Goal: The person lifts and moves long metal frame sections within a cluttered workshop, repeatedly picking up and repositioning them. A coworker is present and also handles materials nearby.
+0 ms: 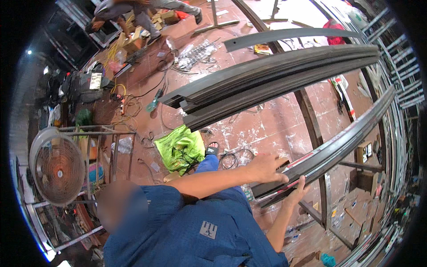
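A bundle of long dark metal profiles [329,155] with red and white strips along it runs from in front of me toward the far right. My left hand [269,169] lies over its near end, fingers curled at the far edge. On the near side, my right hand [297,192] grips the same profiles, thumb up against their edge; its other fingers are hidden underneath. Further off, a stack of dark grey profiles [275,78] rests on a metal rack [309,115], with a single flat profile [293,36] lying beyond it.
A round fan [58,171] stands at left beside a metal frame [111,132]. A yellow-green bag [180,149] lies by my foot. Cables, plastic scraps [198,53] and cartons [133,43] litter the tiled floor. Another person [133,11] bends down at the far left.
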Demonstrator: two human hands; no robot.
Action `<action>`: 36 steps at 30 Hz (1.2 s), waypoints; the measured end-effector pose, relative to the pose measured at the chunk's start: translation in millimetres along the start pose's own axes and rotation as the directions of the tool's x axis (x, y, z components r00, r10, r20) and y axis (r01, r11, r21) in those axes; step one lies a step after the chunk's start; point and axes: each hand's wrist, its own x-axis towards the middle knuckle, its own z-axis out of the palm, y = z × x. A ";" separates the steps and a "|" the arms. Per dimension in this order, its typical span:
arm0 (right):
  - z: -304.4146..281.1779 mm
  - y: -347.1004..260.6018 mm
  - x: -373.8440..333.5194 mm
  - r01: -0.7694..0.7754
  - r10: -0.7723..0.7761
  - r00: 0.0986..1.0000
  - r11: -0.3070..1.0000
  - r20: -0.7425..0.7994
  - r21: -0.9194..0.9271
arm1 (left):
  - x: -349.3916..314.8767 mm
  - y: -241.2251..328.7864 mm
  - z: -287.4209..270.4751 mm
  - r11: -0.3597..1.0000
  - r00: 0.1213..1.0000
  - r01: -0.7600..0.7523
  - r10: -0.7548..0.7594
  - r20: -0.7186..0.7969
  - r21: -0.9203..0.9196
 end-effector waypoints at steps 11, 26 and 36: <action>-1.1 26.8 23.4 0.165 -0.160 0.986 0.977 0.051 -0.132 | -60.4 -82.5 -152.9 0.716 0.808 0.444 -0.060 -0.586 0.538; 7.1 27.9 21.4 0.230 -0.238 0.971 0.950 -0.015 -0.212 | -73.2 -102.2 -134.9 0.890 0.921 0.388 -0.363 0.144 -0.238; 19.8 10.5 2.2 0.196 -0.205 0.978 0.961 -0.027 -0.192 | -77.1 -111.2 -133.4 0.891 0.909 0.410 -0.381 0.167 -0.198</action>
